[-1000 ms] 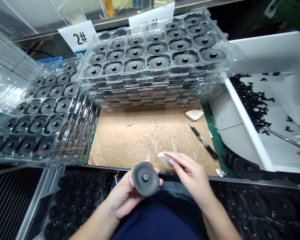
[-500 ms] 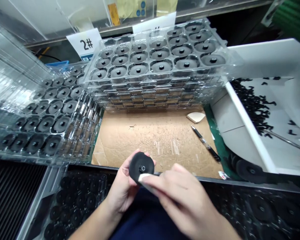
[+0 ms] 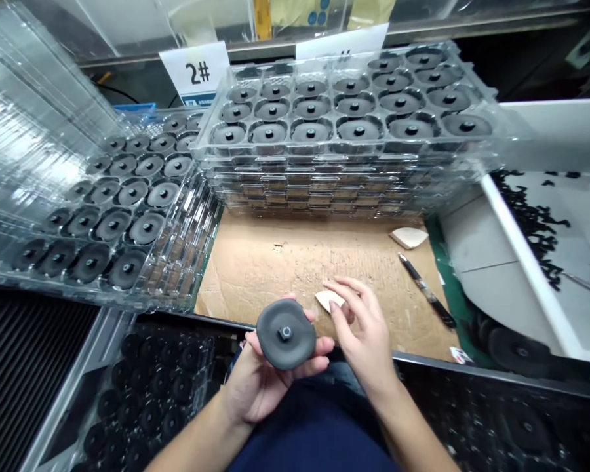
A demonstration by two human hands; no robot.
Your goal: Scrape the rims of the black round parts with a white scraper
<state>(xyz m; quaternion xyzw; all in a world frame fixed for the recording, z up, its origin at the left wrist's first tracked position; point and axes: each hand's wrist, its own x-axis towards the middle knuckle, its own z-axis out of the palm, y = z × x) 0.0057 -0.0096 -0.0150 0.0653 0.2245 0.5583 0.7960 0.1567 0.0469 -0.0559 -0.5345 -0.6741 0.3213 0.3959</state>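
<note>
In my left hand [image 3: 265, 387] rests a round black rubbery disc [image 3: 299, 344] with a small raised knob at its centre. The fingers wrap its edge from below, and its knob side faces up. To the right of it, my right hand [image 3: 361, 331] pinches a white wedge-shaped pad [image 3: 324, 299] by its end, low over the cardboard sheet [image 3: 255, 282]. Whether the pad touches the cardboard I cannot tell. A second wedge-shaped pad [image 3: 409, 237] lies farther back on the right, with a black pen [image 3: 427, 290] just in front.
Stacked clear trays [image 3: 344, 147] of black discs stand behind the cardboard, and another stack [image 3: 147, 252] is on the left. At the right, a white bin [image 3: 526, 262] contains small black pieces. A "2#" sign [image 3: 196, 72] is at the back. More discs [image 3: 150, 393] lie below the table edge.
My right hand has drawn the white pad off the disc, moving up and right over the cardboard. My left hand still grips the disc, now turned more toward the camera. The view has shifted slightly left.
</note>
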